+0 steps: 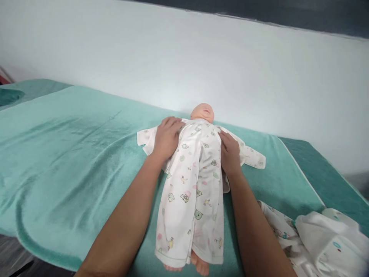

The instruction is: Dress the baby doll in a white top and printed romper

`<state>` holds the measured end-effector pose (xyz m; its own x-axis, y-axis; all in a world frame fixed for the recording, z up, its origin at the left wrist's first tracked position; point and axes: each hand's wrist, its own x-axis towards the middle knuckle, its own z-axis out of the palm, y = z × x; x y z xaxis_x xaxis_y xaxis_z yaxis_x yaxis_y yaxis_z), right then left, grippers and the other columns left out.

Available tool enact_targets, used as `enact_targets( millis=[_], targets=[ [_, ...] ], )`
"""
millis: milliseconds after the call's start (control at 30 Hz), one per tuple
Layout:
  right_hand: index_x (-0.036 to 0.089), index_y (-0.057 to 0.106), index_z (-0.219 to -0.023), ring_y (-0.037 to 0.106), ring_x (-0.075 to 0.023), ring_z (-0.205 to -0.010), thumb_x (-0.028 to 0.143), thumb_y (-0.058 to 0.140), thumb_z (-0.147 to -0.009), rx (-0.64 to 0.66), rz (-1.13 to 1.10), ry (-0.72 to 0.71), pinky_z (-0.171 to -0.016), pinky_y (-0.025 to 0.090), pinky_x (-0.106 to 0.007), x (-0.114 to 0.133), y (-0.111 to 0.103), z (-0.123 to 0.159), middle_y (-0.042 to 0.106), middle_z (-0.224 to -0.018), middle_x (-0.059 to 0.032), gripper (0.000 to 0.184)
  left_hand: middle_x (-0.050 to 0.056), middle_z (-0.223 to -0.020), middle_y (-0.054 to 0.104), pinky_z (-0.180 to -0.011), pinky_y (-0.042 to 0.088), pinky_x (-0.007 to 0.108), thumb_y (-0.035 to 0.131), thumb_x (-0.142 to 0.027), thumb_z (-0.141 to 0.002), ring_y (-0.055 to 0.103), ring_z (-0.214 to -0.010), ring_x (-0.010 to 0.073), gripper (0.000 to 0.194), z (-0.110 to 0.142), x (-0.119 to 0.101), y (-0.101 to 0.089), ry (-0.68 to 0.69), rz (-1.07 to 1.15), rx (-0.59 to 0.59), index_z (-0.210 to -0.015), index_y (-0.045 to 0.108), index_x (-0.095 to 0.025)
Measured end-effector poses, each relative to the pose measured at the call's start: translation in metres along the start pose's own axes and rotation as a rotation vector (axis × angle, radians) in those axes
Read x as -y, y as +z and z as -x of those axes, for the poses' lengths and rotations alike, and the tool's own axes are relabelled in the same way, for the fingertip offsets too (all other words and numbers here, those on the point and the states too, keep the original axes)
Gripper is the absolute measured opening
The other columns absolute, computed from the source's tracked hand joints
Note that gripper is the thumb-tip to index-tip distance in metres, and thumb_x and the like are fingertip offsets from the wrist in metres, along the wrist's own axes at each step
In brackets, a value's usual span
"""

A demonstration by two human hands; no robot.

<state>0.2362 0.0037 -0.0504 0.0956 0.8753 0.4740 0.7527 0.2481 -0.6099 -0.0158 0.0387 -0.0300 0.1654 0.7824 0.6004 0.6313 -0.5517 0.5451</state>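
Bare forearms [127, 215] nearest; beyond, I log left hand [167, 138] flattish, right hand [230, 151] curled, at the upper sides of straight-legged, printed white trousers [181, 188]. Whether either grip pinches them, I cannot tell. Smooth-headed doll [201, 113] lies beneath, on plush green blanket [72, 169].

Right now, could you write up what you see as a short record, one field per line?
Doll: on its back, feet nearest the person
Trousers: white, printed, reaching the chest
Shirt: white, printed, sleeves spread sideways
Left hand: at the trousers' upper edge; grip unclear
Right hand: at the opposite edge; grip unclear
Blanket: green, creased
Crumpled cloth: beside the right forearm
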Motion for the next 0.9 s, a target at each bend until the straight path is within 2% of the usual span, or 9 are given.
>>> enact_targets(
  millis=[67,167,267,433,533,700,767,833,900],
  targets=[
    [0.031,0.061,-0.134,0.035,-0.0275,-0.148,0.032,0.03,-0.099,0.011,0.117,0.041,-0.12,0.017,-0.062,-0.004,0.002,-0.001,0.049,-0.155,-0.0061,0.047,0.003,-0.136,0.063,-0.114,0.035,0.045,0.039,-0.013,-0.094,0.046,-0.133,0.0234,0.041,-0.002,0.002,0.009,-0.016,-0.01,0.093,-0.12,0.067,-0.028],
    [0.034,0.054,-0.142,0.028,-0.0277,-0.152,0.033,0.027,-0.1,0.041,0.222,0.084,-0.121,0.01,-0.065,-0.003,0.004,-0.004,0.045,-0.159,-0.0024,0.05,0.003,-0.139,0.062,-0.115,0.034,0.046,0.04,-0.026,-0.099,0.048,-0.132,0.024,0.038,-0.003,0.008,0.016,-0.063,-0.044,0.111,-0.128,0.064,-0.031],
    [0.031,0.049,-0.146,0.031,-0.0274,-0.15,0.03,0.026,-0.101,0.071,0.291,0.073,-0.12,0.009,-0.066,-0.003,0.004,-0.01,0.047,-0.157,-0.0035,0.051,0.003,-0.142,0.06,-0.116,0.031,0.048,0.042,-0.032,-0.1,0.047,-0.133,0.026,0.038,-0.003,0.014,0.019,-0.081,-0.119,0.117,-0.132,0.062,-0.034],
    [0.027,0.055,-0.14,0.049,-0.0275,-0.135,0.027,0.035,-0.1,0.111,0.468,-0.024,-0.121,0.016,-0.059,-0.007,0.001,-0.025,0.059,-0.146,-0.0079,0.045,0.004,-0.14,0.061,-0.118,0.026,0.053,0.042,-0.025,-0.098,0.049,-0.13,0.0277,0.043,-0.008,0.022,0.021,-0.085,-0.235,0.119,-0.136,0.057,-0.036],
    [0.026,0.064,-0.131,0.058,-0.0289,-0.124,0.023,0.037,-0.097,0.089,0.504,-0.021,-0.118,0.025,-0.057,-0.013,-0.003,-0.035,0.066,-0.135,-0.0088,0.043,0.004,-0.137,0.063,-0.115,0.03,0.054,0.04,-0.019,-0.096,0.053,-0.125,0.0292,0.044,-0.01,0.026,0.019,-0.091,-0.292,0.1,-0.133,0.059,-0.033],
    [0.021,0.076,-0.116,0.066,-0.0318,-0.112,0.018,0.038,-0.088,0.086,0.456,0.181,-0.105,0.042,-0.053,-0.038,-0.019,-0.05,0.072,-0.123,-0.0117,0.047,0.008,-0.122,0.068,-0.097,0.043,0.049,0.039,-0.012,-0.091,0.059,-0.115,0.0309,0.043,-0.01,0.038,0.009,-0.308,-0.328,-0.063,-0.122,0.063,-0.03],
    [0.018,0.076,-0.114,0.065,-0.0319,-0.113,0.018,0.04,-0.084,0.028,0.38,0.21,-0.103,0.046,-0.05,-0.043,-0.025,-0.051,0.072,-0.123,-0.0128,0.047,0.009,-0.122,0.068,-0.095,0.044,0.049,0.038,-0.013,-0.092,0.059,-0.115,0.0315,0.042,-0.011,0.041,0.005,-0.349,-0.311,-0.058,-0.122,0.063,-0.03],
    [0.017,0.075,-0.115,0.063,-0.0307,-0.118,0.019,0.042,-0.082,-0.065,0.293,0.115,-0.106,0.044,-0.049,-0.035,-0.027,-0.05,0.071,-0.125,-0.013,0.046,0.009,-0.124,0.067,-0.095,0.044,0.049,0.038,-0.013,-0.092,0.059,-0.116,0.0312,0.043,-0.012,0.041,0.004,-0.354,-0.286,-0.017,-0.124,0.062,-0.029],
    [0.018,0.072,-0.117,0.061,-0.0291,-0.12,0.022,0.045,-0.083,-0.132,0.198,-0.017,-0.108,0.043,-0.048,-0.01,-0.024,-0.051,0.07,-0.126,-0.0122,0.044,0.008,-0.127,0.066,-0.098,0.043,0.049,0.039,-0.015,-0.094,0.058,-0.118,0.0305,0.043,-0.013,0.039,0.004,-0.37,-0.281,0.019,-0.128,0.061,-0.029]
  ],
)
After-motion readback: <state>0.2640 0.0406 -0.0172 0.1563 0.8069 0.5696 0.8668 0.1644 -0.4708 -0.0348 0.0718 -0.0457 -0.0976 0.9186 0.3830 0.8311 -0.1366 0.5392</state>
